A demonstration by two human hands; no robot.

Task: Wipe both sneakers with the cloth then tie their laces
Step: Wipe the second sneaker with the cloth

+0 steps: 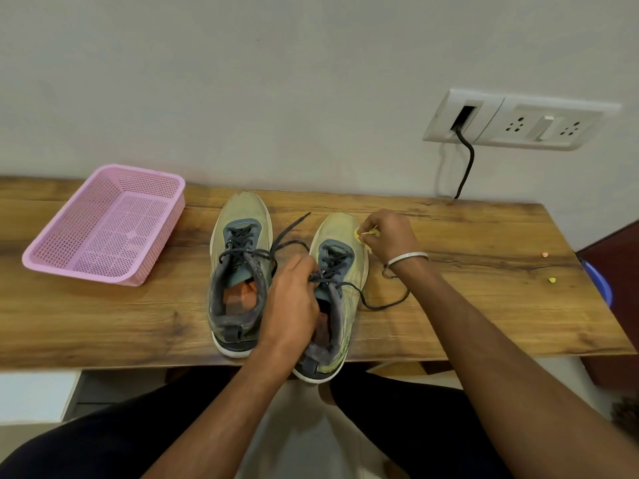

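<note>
Two olive-green sneakers with grey collars and dark laces stand side by side on a wooden table [484, 236], toes toward the wall. The left sneaker [238, 250] stands alone, laces loose. My left hand [294, 302] grips the right sneaker [340, 271] at its tongue and collar; its heel hangs over the table's front edge. My right hand [389, 236] pinches a small bunched yellow cloth [363, 235] against that sneaker's toe side. A loose lace [383, 304] trails on the wood under my right wrist.
A pink perforated plastic basket [103, 226] lies at the table's left. A wall socket plate [518, 121] with a black cable [466, 160] is behind on the right. Two small coloured bits [552, 280] lie near the right end. My legs are below the table edge.
</note>
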